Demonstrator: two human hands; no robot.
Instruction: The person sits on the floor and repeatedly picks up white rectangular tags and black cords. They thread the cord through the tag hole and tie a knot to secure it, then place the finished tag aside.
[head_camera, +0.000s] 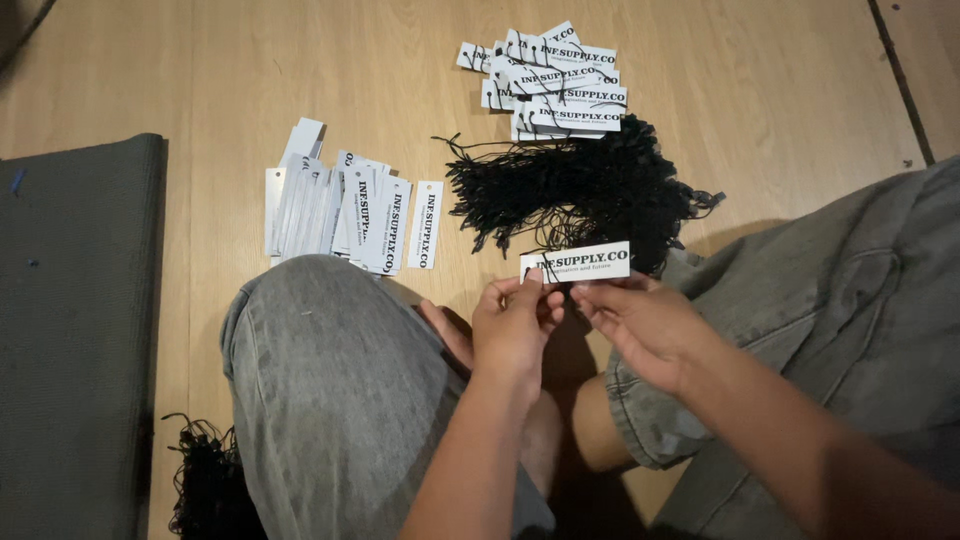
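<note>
You sat on the pale wooden plank floor (230, 70) with your knees in faded grey denim. Your left hand (512, 325) and right hand (640, 325) were both closed on one white rectangular card tag with black print (577, 262), held flat just above your lap. Its long axis ran left to right, tilted up slightly at the right end, printed face up. Left fingertips (531, 281) pinched the left end, where a thin black string seemed to pass; right fingers (600, 295) gripped the lower edge.

Just beyond the tag lay a tangled heap of thin black cord loops (585, 190). To its left sat a fanned row of white card tags without strings (340, 215), long axes pointing away from you. Farthest off lay a loose pile of white card tags with black strings attached (555, 85). A dark grey textured mat (75, 320) covered the floor on your left.
</note>
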